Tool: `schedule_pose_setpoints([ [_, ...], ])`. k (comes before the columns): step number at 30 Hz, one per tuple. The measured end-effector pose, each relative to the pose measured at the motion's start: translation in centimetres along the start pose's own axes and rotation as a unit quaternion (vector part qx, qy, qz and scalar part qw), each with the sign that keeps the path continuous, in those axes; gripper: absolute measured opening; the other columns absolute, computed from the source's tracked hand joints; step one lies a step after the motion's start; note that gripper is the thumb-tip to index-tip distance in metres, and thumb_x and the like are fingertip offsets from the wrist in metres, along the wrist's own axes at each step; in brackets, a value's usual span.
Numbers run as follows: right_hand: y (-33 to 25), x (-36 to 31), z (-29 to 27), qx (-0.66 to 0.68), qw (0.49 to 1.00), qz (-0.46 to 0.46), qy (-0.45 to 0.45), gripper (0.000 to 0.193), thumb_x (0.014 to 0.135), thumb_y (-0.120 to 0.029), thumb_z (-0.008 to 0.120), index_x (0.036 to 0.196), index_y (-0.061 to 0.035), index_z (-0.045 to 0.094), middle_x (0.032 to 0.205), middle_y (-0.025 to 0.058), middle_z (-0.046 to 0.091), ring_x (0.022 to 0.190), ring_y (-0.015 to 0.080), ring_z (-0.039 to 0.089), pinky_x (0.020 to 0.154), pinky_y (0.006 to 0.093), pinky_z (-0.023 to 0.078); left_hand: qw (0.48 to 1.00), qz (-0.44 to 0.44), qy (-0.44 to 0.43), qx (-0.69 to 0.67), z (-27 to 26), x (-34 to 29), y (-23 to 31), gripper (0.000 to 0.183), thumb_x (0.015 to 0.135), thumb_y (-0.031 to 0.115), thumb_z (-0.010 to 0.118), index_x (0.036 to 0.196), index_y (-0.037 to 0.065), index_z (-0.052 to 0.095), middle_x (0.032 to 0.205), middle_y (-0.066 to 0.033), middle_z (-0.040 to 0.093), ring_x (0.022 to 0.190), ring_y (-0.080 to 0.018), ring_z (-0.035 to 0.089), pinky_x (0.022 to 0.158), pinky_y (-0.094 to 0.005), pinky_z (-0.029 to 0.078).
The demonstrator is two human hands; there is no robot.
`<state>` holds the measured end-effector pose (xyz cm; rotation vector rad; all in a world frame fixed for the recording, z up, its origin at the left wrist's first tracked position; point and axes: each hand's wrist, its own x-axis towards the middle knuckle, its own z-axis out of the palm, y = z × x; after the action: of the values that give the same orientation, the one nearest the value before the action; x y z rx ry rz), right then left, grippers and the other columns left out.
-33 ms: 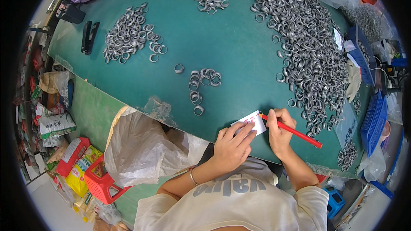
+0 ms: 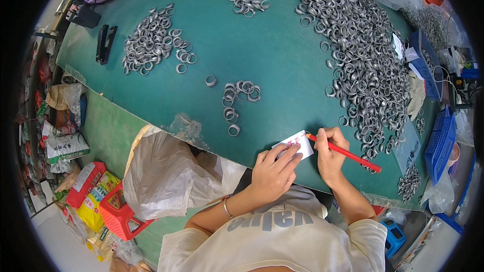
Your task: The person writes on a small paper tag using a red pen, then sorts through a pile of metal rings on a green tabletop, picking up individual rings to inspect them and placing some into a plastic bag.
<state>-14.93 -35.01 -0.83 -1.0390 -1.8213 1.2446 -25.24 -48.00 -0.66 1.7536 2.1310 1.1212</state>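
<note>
On the near edge of the green table lies a small white card (image 2: 303, 147) with red marks on it. My left hand (image 2: 275, 174) rests over the card's left part, its fingers stretched out and slightly apart, pressing it to the table. In my right hand (image 2: 330, 153) a slim red pen (image 2: 359, 160) is gripped near its front end. The pen's tip is at the card's upper right corner, and its back end slants down to the right. A short bent row of grey metal rings (image 2: 231, 114) lies beyond my left hand, with a single ring (image 2: 210, 80) beside it.
A large heap of grey rings (image 2: 363, 65) covers the table's right side; a smaller pile (image 2: 151, 43) lies at the left by a black stapler (image 2: 105, 44). Blue baskets (image 2: 439, 141) stand at the right edge. A pale plastic sack (image 2: 171, 171) hangs at the near left edge.
The pen's back end has tilted up very slightly in my right hand. My left hand and the card have stayed in place.
</note>
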Motion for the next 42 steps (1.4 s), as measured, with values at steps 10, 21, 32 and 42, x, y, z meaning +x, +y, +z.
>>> schedule_pose_setpoints([
  [10, 0.6, 0.1, -0.2, 0.065, 0.997, 0.040, 0.009, 0.025, 0.095, -0.008, 0.058, 0.072, -0.0035, 0.048, 0.057, 0.0001, 0.052, 0.050, 0.0046, 0.042, 0.046, 0.0227, 0.032, 0.999, 0.013, 0.028, -0.016, 0.4, -0.2, -0.1, 0.038, 0.066, 0.001, 0.064, 0.104, 0.006, 0.065, 0.117, -0.0055, 0.062, 0.104, -0.0249, 0.058, 0.082, -0.0366, 0.042],
  [21, -2.4, -1.0, -3.9, 0.140, 0.988, 0.047, -0.051, 0.031, 0.103, -0.026, 0.045, 0.089, -0.0012, 0.057, 0.064, 0.0054, 0.057, 0.050, 0.0072, 0.047, 0.044, 0.0194, 0.031, 0.993, -0.120, 0.019, 0.010, -1.6, 0.4, 1.0, 0.059, 0.074, 0.013, 0.076, 0.127, 0.004, 0.051, 0.120, -0.0150, 0.052, 0.108, -0.0329, 0.051, 0.089, -0.0426, 0.038],
  [32, -2.8, -4.0, -8.7, 0.013, 0.995, -0.071, -0.066, 0.032, 0.094, -0.020, 0.058, 0.119, -0.0004, 0.058, 0.102, 0.0070, 0.067, 0.088, 0.0114, 0.060, 0.076, 0.0236, 0.047, 0.966, -0.103, -0.080, -0.222, -2.4, 3.5, 2.8, 0.019, 0.080, 0.006, 0.071, 0.097, -0.001, 0.065, 0.081, -0.0072, 0.062, 0.072, -0.0166, 0.059, 0.064, -0.0322, 0.047],
  [42, -1.9, -0.9, -19.0, 0.090, 0.992, -0.038, 0.077, 0.010, 0.091, -0.012, 0.064, 0.091, -0.0024, 0.067, 0.075, -0.0024, 0.061, 0.069, 0.0030, 0.050, 0.061, 0.0202, 0.039, 0.851, -0.117, -0.171, -0.482, 2.2, 8.1, 8.8, 0.049, 0.088, 0.005, 0.067, 0.133, 0.004, 0.047, 0.109, -0.0084, 0.058, 0.091, -0.0130, 0.059, 0.075, -0.0258, 0.050],
])
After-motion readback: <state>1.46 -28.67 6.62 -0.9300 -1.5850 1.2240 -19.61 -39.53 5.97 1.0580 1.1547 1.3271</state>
